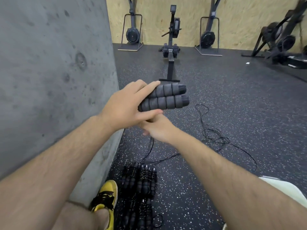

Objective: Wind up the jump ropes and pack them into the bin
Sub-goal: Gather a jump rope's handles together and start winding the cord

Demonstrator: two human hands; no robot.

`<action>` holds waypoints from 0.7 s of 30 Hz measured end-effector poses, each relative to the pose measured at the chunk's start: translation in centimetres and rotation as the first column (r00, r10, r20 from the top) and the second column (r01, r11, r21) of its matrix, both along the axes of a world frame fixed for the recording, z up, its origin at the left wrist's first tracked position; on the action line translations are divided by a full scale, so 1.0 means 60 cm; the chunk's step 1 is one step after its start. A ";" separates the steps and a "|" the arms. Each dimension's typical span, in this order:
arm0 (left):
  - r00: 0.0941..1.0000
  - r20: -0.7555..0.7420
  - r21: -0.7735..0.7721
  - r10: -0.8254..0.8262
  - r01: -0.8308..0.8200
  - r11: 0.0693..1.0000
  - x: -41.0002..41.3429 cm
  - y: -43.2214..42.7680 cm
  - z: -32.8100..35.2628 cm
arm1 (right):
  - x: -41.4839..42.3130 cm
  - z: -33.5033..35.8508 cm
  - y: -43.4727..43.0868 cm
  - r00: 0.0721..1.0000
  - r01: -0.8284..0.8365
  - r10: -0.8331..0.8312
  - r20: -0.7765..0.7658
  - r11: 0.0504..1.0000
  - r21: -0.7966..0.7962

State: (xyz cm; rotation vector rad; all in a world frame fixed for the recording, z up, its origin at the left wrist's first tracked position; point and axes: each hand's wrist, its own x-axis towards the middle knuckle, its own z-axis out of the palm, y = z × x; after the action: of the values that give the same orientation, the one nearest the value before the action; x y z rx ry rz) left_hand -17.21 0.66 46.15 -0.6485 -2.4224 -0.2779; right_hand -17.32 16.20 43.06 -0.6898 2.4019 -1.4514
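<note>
Left hand grips paired foam handles held level, forearm extended. Right hand tucked beneath it, fingers blurred; grip cannot be told.

Speckled rubber floor bears wound rope bundles (black) and loose cord.

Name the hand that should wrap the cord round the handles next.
Right. The left hand already grips both handles side by side, while the right hand sits just below them where the cord hangs down; its grip is hidden.
</note>
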 end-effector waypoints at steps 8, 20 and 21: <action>0.994 -0.014 -0.118 -0.105 0.102 0.988 -0.010 -0.040 -0.013 | -0.046 0.036 0.140 0.961 0.165 -0.099 -0.258 0.954 0.250; 0.997 -0.081 -0.247 0.012 -0.032 0.969 -0.016 0.008 -0.028 | -0.013 0.072 0.194 0.956 0.273 -0.248 -0.154 0.947 0.170; 0.996 -0.086 -0.254 0.020 -0.041 0.966 -0.017 0.012 -0.028 | -0.012 0.069 0.195 0.953 0.279 -0.249 -0.173 0.943 0.181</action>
State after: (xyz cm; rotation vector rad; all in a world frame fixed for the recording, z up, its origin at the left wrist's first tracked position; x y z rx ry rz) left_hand -18.23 1.36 44.49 -0.7190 -2.4059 0.0756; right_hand -18.01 27.89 47.23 -0.4531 2.8006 -1.2558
